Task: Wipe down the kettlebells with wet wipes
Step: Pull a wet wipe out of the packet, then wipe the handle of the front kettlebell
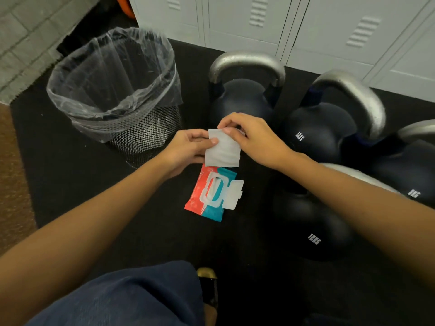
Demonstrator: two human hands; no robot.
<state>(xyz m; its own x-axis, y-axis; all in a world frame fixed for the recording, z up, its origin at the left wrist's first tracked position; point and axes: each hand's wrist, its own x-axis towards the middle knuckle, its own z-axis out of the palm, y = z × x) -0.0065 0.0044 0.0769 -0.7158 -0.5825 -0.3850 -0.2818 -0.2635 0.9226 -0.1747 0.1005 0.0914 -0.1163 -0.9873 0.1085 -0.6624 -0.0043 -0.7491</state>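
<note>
Both hands up: left hand [188, 147] and right hand [249, 135] each pinched one folded white wet wipe [222, 150], held between them. Open wipes pack [211, 194] on black mat [94, 184] just beneath at 6 o'clock. Four kettlebells [317, 135] grouped at 3 o'clock, lined mesh bin [113, 90] at 10 o'clock.

Lighting: dim, soft, overhead; faint highlights on the curved silver metal kettlebell handles [247, 64]. Dark rubber floor mat [82, 184] and round black kettlebell bodies [315, 135] merge in shadow. Pale grey metal lockers [329, 31] brightest. Wide-angle bowing at edges; slight softness throughout, clear plastic bin liner [113, 74] rim smeared.
</note>
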